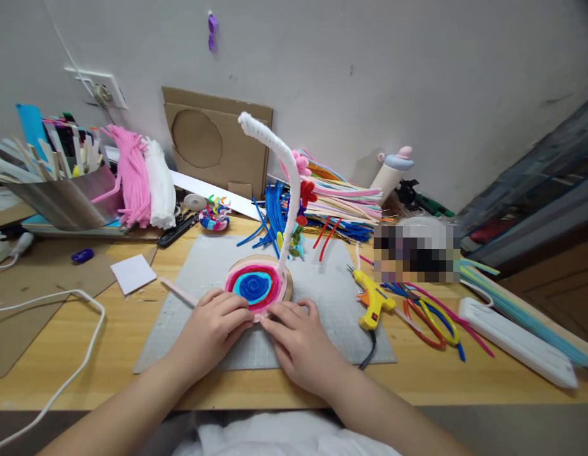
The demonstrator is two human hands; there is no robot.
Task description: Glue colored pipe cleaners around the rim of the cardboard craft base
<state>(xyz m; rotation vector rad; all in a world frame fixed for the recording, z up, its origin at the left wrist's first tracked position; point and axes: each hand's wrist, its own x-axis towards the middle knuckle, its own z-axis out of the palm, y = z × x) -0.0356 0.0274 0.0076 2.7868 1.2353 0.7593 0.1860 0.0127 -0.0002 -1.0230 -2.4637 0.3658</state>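
Observation:
A round disc (256, 285) covered in coiled pipe cleaners, blue at the centre with red, light blue and pink rings, lies on a grey mat (322, 297). A white fuzzy stem (282, 171) rises from its far right edge and curves left, with small pink and red pipe-cleaner flowers (306, 180) on it. My left hand (218, 326) presses its closed fingers on a light pink pipe cleaner (180, 291) at the disc's near left rim. My right hand (296, 332) pinches the same pink strand at the near right rim.
A yellow glue gun (372, 301) lies right of the disc with loose coloured pipe cleaners (431, 320) beside it. Bundles of pink and white pipe cleaners (144, 177), blue ones (275, 212), a metal holder of sticks (61, 183), cardboard (215, 142), a white cable (80, 354) and a white power strip (517, 342) surround the mat.

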